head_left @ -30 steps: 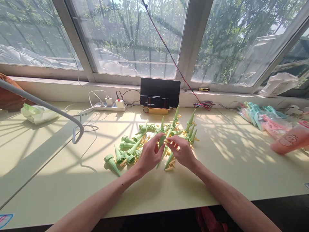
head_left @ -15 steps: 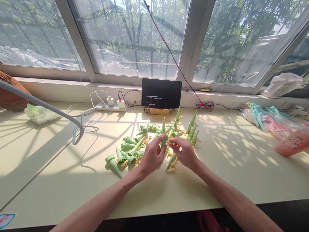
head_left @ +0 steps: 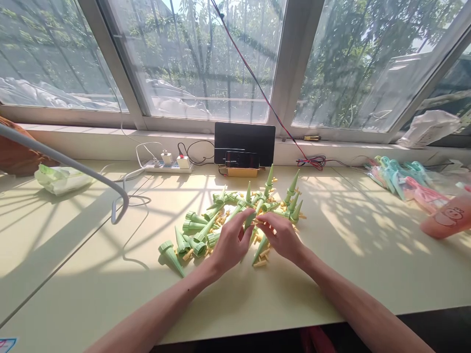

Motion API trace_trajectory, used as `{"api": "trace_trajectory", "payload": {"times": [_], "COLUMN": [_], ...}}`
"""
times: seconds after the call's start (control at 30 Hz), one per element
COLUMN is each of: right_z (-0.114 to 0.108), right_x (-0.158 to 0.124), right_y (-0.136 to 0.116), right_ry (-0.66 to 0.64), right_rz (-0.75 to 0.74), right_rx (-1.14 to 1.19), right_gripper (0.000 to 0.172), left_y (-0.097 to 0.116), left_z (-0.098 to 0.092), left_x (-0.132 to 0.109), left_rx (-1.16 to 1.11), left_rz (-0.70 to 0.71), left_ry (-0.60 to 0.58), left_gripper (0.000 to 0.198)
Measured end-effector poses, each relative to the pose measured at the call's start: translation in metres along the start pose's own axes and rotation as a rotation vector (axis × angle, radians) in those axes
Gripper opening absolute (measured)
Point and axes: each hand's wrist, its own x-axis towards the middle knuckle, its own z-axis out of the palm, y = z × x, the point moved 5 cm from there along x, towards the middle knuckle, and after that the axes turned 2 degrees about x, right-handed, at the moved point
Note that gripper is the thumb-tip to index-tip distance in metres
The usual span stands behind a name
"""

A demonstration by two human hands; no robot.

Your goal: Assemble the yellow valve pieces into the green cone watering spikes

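Note:
My left hand (head_left: 231,240) is closed round a green plastic watering spike (head_left: 249,220), mostly covered by my fingers. Close against its right side, my right hand (head_left: 282,236) pinches a small yellow valve (head_left: 258,222) at the fingertips; whether the valve sits in the spike I cannot tell. About both hands lies a loose pile of the same green spikes, some lying, like the capped one (head_left: 170,256) at the left, others pointing up, like one (head_left: 292,187) at the back right. Small yellow valves (head_left: 262,260) are scattered among them.
Behind the pile a phone (head_left: 242,159) leans before a dark tablet (head_left: 245,137). A power strip (head_left: 167,168) with plugs lies left of it. A grey metal arm (head_left: 66,154) juts in from the left. A pink cup (head_left: 443,219) and bagged pastel items (head_left: 397,177) are at the right.
The view has shifted slightly. Both hands stay together over the pile with the same hold; the fingers of my right hand have moved only a little at the spike.

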Motion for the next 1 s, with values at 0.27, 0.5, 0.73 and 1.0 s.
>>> {"api": "trace_trajectory", "payload": {"times": [0.27,0.5,0.73,1.0], "right_z": [-0.0026,-0.002,-0.0036,-0.0035], "right_x": [-0.0008,-0.0017,-0.0004,-0.0002], "right_y": [-0.0017,-0.001,-0.0025,-0.0063], "right_ry": [-0.043,-0.033,0.004,-0.005], "right_rz": [-0.078,-0.106,-0.1,-0.092], "right_rx": [-0.064,-0.051,-0.01,-0.026], "right_gripper": [0.013,0.011,0.01,0.012], "left_y": [-0.0017,0.0021,0.0073,0.0068], "left_z": [0.0024,0.0033,0.0042,0.0038], "left_x": [-0.0022,-0.0037,-0.0055,-0.0067], "left_rx": [0.001,0.03,0.05,0.07], "left_rz": [0.021,0.058,0.075,0.075], "left_ry": [0.002,0.037,0.037,0.045], "left_gripper": [0.029,0.034,0.041,0.042]}}
